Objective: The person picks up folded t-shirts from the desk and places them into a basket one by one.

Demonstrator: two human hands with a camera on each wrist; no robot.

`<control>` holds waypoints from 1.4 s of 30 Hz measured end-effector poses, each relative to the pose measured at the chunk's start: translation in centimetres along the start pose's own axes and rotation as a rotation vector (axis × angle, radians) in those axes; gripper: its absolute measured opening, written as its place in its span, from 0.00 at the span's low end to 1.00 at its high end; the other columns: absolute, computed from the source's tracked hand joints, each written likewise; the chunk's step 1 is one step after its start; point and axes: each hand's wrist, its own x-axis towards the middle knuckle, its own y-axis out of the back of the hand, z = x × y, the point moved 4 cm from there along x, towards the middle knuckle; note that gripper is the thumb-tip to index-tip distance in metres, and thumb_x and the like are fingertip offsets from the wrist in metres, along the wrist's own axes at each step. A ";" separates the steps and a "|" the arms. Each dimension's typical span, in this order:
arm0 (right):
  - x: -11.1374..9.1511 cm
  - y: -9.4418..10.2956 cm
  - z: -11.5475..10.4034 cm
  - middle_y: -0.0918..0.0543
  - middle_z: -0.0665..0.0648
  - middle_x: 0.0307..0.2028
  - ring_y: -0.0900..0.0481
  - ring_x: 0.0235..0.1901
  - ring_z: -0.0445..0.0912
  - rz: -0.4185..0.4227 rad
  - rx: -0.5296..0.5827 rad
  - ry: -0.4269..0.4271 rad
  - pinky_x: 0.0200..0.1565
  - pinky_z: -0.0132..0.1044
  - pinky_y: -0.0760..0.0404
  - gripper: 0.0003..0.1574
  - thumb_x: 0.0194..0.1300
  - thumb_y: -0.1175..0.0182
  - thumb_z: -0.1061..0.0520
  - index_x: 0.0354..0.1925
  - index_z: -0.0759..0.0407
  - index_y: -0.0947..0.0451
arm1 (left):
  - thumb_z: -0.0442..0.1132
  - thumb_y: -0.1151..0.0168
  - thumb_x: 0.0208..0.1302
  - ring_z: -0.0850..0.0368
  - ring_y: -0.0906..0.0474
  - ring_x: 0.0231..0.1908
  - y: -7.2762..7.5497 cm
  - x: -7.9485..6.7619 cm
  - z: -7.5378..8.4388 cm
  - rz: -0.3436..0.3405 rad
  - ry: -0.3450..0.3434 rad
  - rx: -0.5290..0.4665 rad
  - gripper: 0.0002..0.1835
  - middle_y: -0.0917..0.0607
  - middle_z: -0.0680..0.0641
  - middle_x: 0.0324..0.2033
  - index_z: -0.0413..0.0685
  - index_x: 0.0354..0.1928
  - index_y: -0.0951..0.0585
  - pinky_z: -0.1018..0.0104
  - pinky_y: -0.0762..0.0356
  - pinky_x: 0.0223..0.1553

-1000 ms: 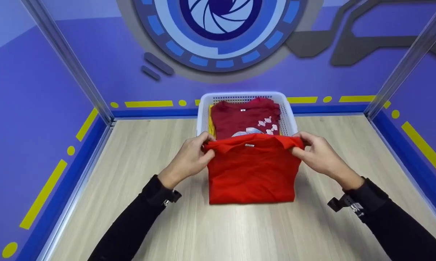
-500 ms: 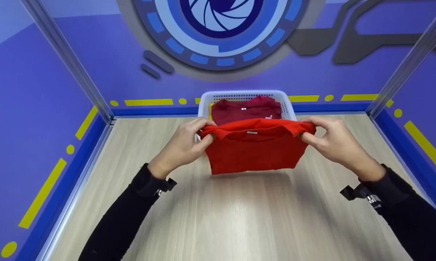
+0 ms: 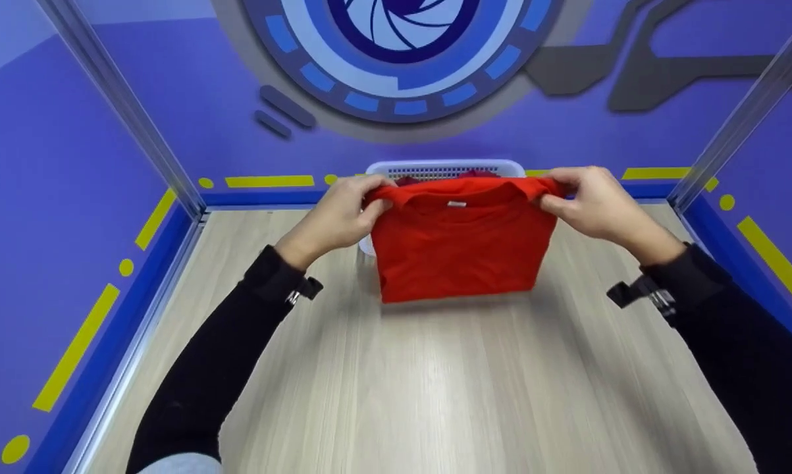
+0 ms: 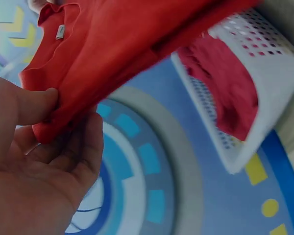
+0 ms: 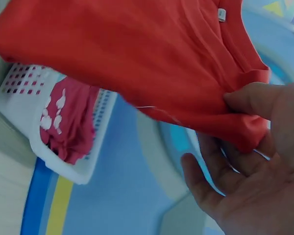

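Note:
A folded red T-shirt (image 3: 461,250) hangs upright in the air, its collar and small white label at the top. My left hand (image 3: 346,214) pinches its upper left corner between thumb and fingers; the left wrist view shows that thumb pressed on the red cloth (image 4: 98,54). At the upper right corner my right hand (image 3: 593,204) pinches the shirt the same way. Behind the shirt stands a white plastic basket (image 3: 445,164), mostly hidden in the head view. Inside it lies a dark red shirt (image 5: 71,120) with white prints, seen in the right wrist view.
The basket rests on a light wooden table (image 3: 455,382), against the blue-purple back wall (image 3: 224,151). Side panels with yellow dashes close off the left and right. Each black sleeve has a small strap-on device at the wrist.
Both hands have lifted the red T-shirt off the table and carried it up and away from me. It now hides most of the basket and the dark red shirt.

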 end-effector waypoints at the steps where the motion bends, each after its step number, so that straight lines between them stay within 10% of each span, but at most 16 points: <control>1: 0.7 -0.2 0.3 0.08 0.59 0.40 0.20 0.34 0.44 -0.023 -0.006 -0.020 0.35 0.29 0.28 0.11 0.74 0.33 0.57 0.51 0.55 0.09 | 0.38 0.40 0.83 0.53 0.19 0.41 -0.1 0.6 -0.5 -0.012 0.022 0.006 0.10 0.11 0.47 0.47 0.48 0.57 0.13 0.62 0.18 0.44; 19: 9.1 -4.8 5.2 0.13 0.66 0.39 0.20 0.37 0.57 -0.019 -0.112 -0.029 0.36 0.37 0.26 0.14 0.77 0.41 0.58 0.51 0.64 0.12 | 0.42 0.36 0.79 0.45 0.18 0.50 -2.0 8.3 -7.4 -0.035 0.240 0.195 0.13 0.11 0.41 0.48 0.44 0.57 0.13 0.53 0.19 0.58; 30: 11.1 -7.5 6.7 0.13 0.75 0.58 0.16 0.54 0.67 -0.033 -0.145 -0.066 0.57 0.59 0.18 0.22 0.78 0.44 0.60 0.62 0.69 0.16 | 0.41 0.39 0.80 0.43 0.14 0.55 -3.5 9.8 -9.4 -0.063 0.330 0.326 0.13 0.10 0.41 0.53 0.46 0.58 0.13 0.49 0.17 0.61; 42: 11.2 -8.9 7.5 0.11 0.75 0.49 0.17 0.48 0.67 0.002 -0.186 -0.042 0.56 0.63 0.19 0.17 0.75 0.40 0.62 0.55 0.69 0.14 | 0.38 0.41 0.80 0.46 0.21 0.46 -4.5 10.0 -10.3 -0.136 0.374 0.271 0.14 0.14 0.39 0.51 0.41 0.60 0.18 0.54 0.22 0.53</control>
